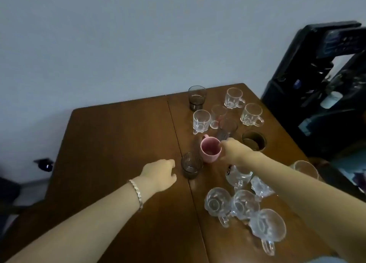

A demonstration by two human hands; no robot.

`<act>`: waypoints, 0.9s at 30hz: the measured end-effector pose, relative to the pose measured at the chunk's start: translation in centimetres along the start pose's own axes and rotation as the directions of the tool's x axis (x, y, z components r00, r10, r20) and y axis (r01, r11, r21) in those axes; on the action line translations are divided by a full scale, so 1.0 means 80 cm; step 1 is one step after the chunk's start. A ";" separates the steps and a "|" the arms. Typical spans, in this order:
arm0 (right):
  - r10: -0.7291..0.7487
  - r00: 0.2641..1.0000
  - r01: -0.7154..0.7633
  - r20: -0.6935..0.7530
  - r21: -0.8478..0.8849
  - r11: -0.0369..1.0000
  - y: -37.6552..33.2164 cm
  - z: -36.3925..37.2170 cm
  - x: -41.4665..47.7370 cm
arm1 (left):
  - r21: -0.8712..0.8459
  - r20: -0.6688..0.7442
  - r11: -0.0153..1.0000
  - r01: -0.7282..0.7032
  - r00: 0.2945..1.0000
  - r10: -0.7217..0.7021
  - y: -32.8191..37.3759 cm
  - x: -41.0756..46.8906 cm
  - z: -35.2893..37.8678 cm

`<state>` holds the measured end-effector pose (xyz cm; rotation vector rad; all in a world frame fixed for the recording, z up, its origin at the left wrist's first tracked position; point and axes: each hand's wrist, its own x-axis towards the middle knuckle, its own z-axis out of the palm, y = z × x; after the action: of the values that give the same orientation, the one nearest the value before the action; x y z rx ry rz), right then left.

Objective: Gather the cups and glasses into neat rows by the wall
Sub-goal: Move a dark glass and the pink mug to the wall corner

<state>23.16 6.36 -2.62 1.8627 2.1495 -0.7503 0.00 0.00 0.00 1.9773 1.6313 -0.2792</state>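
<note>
On the table (pixel 118 136), right hand (pixel 234 151) pinches upright pink mug (pixel 210 150) (handle wallward); left hand (pixel 159 174) loosely curled, empty.

Both hands (pixel 160 173) (pixel 233 151) outstretched, fingers curled.

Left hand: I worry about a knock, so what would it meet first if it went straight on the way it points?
Most likely the dark ribbed glass, right ahead of the left hand, whose fingertips look almost at its side; depth is unclear.
</note>
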 end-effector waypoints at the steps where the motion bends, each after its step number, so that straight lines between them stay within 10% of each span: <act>1: 0.013 1.000 -0.013 0.001 0.004 1.000 0.003 0.003 0.012 | -0.019 0.003 1.000 0.025 1.000 -0.025 0.001 0.008 0.004; 6: -0.236 0.951 0.301 0.197 -0.441 0.845 0.010 0.002 0.073 | -0.130 -0.012 0.986 0.107 0.994 -0.109 0.013 0.043 0.016; 14: -0.429 0.858 0.501 0.282 -0.640 0.582 0.035 -0.003 0.118 | -0.274 -0.046 0.940 0.202 0.974 -0.223 0.046 0.105 0.062; 27: -0.159 0.982 0.165 0.098 -0.052 0.985 -0.039 0.011 0.094 | -0.537 -0.226 0.783 0.313 0.842 -0.491 -0.104 0.061 0.015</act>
<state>18.59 12.21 -6.12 1.6056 2.2576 -0.7789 -6.51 4.33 -5.70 1.3244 2.1114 0.3335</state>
